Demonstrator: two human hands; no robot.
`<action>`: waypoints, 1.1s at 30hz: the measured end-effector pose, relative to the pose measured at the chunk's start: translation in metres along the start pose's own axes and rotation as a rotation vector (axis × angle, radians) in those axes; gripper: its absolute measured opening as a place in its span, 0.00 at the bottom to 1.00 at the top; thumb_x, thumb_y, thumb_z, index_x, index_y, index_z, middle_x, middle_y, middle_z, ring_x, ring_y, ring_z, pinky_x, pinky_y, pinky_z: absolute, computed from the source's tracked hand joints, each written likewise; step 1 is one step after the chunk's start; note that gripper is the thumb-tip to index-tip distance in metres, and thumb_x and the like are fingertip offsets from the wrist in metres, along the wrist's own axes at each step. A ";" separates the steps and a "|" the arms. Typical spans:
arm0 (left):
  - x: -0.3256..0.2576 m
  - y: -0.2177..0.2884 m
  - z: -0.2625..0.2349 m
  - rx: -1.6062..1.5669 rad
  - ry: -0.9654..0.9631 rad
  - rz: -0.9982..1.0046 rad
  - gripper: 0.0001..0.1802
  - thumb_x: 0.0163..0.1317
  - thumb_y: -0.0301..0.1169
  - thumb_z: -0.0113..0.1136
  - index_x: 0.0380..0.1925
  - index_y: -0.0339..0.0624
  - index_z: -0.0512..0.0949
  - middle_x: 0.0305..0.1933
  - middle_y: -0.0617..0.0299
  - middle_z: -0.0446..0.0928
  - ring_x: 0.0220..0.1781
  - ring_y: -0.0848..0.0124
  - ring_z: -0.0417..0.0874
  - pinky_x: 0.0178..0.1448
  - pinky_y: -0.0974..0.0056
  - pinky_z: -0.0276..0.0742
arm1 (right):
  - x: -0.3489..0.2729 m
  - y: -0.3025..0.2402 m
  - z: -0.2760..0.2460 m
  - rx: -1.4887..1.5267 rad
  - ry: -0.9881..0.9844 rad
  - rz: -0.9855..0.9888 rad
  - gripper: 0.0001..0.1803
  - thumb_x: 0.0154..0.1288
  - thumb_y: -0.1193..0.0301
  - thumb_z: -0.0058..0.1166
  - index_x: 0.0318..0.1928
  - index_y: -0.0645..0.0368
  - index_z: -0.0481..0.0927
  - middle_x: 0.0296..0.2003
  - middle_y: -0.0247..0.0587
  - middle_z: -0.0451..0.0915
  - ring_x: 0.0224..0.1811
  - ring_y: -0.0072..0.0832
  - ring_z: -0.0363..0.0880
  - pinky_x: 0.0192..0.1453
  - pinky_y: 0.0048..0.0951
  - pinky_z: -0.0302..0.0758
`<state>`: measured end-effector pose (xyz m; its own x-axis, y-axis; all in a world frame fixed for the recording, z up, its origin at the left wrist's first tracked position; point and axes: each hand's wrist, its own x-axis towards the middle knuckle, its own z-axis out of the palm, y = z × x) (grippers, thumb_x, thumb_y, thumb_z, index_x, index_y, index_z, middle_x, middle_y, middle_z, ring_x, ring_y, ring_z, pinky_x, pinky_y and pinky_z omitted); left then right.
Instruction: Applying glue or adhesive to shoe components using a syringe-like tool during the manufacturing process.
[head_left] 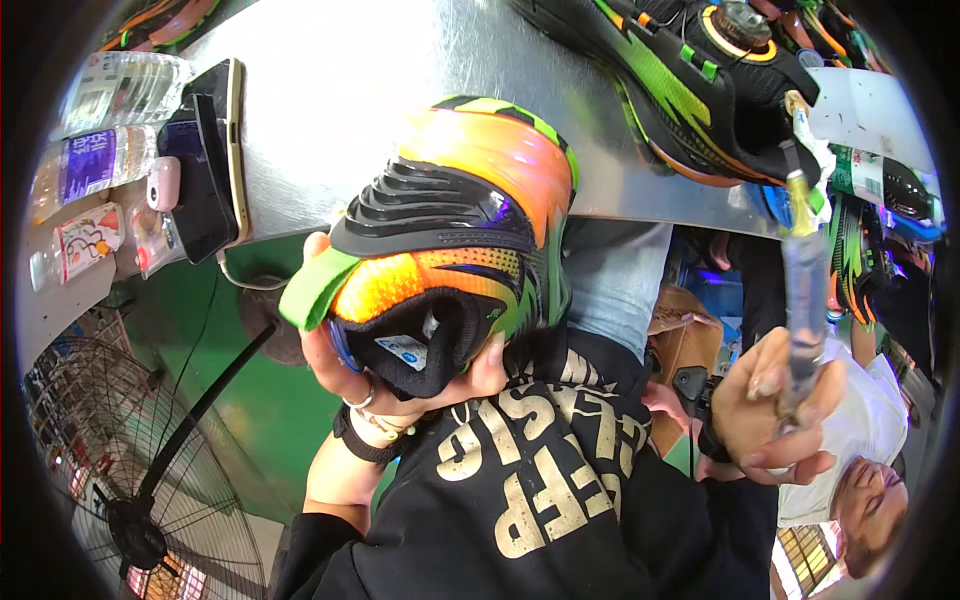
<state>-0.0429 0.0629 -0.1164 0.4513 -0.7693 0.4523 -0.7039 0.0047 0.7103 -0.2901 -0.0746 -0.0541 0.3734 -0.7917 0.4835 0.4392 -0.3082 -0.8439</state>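
My left hand [370, 390] grips a sneaker [480, 200] around its heel and collar. The shoe is orange, black and green, tilted so its ankle opening faces me, with a green pull tab at the heel and a white-blue label inside. In my right hand [770, 410], closed fingers hold a slim brush-like tool [803, 270] upright, with a greyish handle and a yellow collar. The tool is blurred, and its dark tip stands near a crumpled white item [812, 150]. Another black and green sneaker [690, 90] with a dial lies on the metal table [300, 60].
Phones [205, 170], a pink earbud case [163, 184] and plastic bottles [100, 165] lie at the left. A floor fan [140, 500] stands lower left. More shoes [855, 260] and a dark bottle [908, 190] are at the right, near a person in a white shirt [850, 430].
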 end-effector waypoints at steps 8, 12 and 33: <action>0.028 -0.008 0.010 -0.612 0.397 -0.359 0.57 0.47 0.25 0.69 0.74 0.44 0.43 0.73 0.42 0.55 0.72 0.54 0.63 0.72 0.52 0.64 | 0.024 -0.006 -0.012 0.073 -0.062 -0.210 0.27 0.67 0.48 0.45 0.12 0.44 0.70 0.52 0.31 0.68 0.48 0.38 0.61 0.46 0.34 0.59; 0.052 0.002 0.002 -0.825 0.528 -0.453 0.49 0.53 0.16 0.61 0.73 0.43 0.48 0.74 0.47 0.56 0.73 0.56 0.62 0.71 0.55 0.64 | 0.021 -0.008 -0.016 0.023 -0.041 -0.230 0.31 0.71 0.43 0.43 0.15 0.47 0.77 0.54 0.30 0.63 0.50 0.43 0.62 0.46 0.40 0.63; 0.191 -0.023 -0.029 -0.736 0.410 -0.451 0.45 0.50 0.24 0.72 0.67 0.38 0.58 0.52 0.53 0.75 0.48 0.69 0.80 0.56 0.65 0.77 | 0.035 -0.001 -0.049 -0.259 0.223 -0.256 0.30 0.65 0.38 0.46 0.29 0.54 0.72 0.63 0.52 0.62 0.57 0.49 0.67 0.52 0.43 0.69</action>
<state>0.0754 -0.0659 -0.0306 0.8509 -0.5141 0.1078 0.0416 0.2705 0.9618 -0.3179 -0.1277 -0.0480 0.0804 -0.7584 0.6467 0.2643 -0.6094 -0.7475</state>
